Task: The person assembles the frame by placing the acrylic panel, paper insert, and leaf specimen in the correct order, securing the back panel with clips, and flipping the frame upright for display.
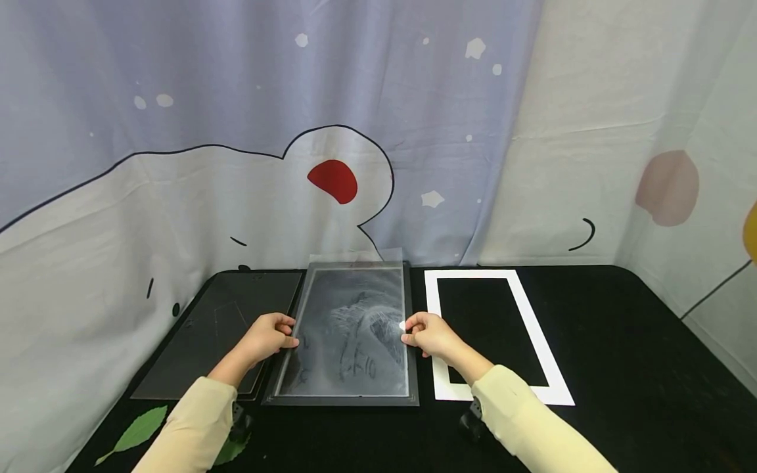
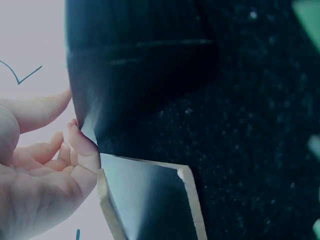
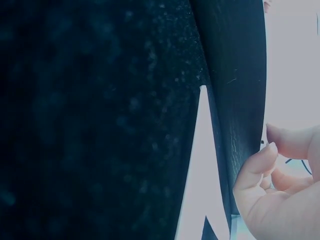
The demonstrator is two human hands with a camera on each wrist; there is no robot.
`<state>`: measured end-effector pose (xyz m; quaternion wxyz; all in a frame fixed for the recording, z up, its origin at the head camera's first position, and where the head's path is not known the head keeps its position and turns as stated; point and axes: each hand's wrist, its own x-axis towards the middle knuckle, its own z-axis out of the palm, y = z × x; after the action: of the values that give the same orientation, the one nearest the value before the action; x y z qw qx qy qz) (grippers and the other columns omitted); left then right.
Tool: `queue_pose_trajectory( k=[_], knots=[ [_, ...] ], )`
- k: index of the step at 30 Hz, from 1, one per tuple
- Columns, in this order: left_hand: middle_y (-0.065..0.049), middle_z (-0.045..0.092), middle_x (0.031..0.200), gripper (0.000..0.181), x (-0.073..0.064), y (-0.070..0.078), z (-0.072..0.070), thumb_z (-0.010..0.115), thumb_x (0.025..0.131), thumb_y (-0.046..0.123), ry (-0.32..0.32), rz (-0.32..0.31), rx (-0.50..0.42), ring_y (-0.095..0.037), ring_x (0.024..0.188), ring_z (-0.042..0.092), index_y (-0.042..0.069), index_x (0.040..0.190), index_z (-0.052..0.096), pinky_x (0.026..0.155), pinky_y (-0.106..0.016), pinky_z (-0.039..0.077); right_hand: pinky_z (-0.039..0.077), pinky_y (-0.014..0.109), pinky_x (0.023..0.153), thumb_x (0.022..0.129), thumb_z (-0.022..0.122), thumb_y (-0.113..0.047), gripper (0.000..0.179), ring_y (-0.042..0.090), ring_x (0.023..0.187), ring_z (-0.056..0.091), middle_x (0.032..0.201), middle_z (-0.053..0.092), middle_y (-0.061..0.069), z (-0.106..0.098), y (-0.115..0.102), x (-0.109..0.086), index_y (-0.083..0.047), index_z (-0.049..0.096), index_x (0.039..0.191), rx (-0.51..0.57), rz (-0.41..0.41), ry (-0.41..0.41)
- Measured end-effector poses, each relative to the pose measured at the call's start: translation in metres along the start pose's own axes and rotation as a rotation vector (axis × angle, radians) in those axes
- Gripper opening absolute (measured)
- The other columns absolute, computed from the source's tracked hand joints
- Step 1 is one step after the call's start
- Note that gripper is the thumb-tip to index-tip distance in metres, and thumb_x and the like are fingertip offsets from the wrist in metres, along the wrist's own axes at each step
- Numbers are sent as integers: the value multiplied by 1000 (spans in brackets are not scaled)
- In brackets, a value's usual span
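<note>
A clear pane (image 1: 349, 341) with whitish smears lies over a dark rectangular frame (image 1: 340, 401) at the middle of the black table. My left hand (image 1: 269, 336) pinches the pane's left edge between thumb and fingers. On the opposite side, my right hand (image 1: 434, 335) pinches the right edge at about the same height. In the left wrist view the left hand (image 2: 55, 175) shows its thumb and curled fingers at a thin edge. The right wrist view has the right hand (image 3: 285, 185) with thumb and fingertip meeting at the pane's side.
To the left lies a dark flat panel (image 1: 195, 341). A white mat border (image 1: 446, 393) with a rectangular opening lies to the right. Near the front left is a green leaf (image 1: 142, 428), and another leaf (image 1: 230, 450) is partly behind the left sleeve. A printed curtain (image 1: 236, 79) hangs behind the table.
</note>
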<state>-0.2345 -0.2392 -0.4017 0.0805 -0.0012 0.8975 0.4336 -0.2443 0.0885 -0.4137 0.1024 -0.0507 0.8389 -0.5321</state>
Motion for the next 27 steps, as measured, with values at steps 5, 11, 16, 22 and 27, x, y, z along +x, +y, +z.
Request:
queue_pose_trajectory(
  k=[5,11,16,22,27],
  knots=[
    [-17,52,99,45,0,1,-1,71,84,2,5,2,2,-25,84,53,-12,123,52,70,-38,50,37,22,46,85,69,-1,12,11,54,41,69,43,-1,1,0,1,0,60,93,-3,4,-2],
    [-17,52,99,48,-2,3,0,71,84,2,14,-1,1,-24,84,55,-13,125,50,70,-38,50,36,21,46,84,69,0,12,11,52,40,67,42,-1,2,1,2,-1,60,92,-6,0,-6],
    [-17,51,99,52,-2,2,0,71,83,1,12,-2,-5,-26,86,54,-14,128,48,72,-39,50,36,21,45,84,69,-1,12,10,53,41,68,41,-2,2,1,3,-1,60,92,-23,12,-6],
    [-16,51,97,57,-4,1,0,72,83,1,8,-7,-6,-26,86,51,-14,131,46,71,-37,50,36,21,46,85,69,-2,12,11,53,40,68,41,-2,2,2,3,-1,60,92,-38,9,-9],
    [-14,48,94,62,-7,3,0,73,81,0,14,-17,14,-24,80,49,-14,133,44,66,-33,48,37,22,46,85,69,-3,11,10,53,40,67,41,-2,3,2,3,-2,61,91,-44,6,-5]
  ],
)
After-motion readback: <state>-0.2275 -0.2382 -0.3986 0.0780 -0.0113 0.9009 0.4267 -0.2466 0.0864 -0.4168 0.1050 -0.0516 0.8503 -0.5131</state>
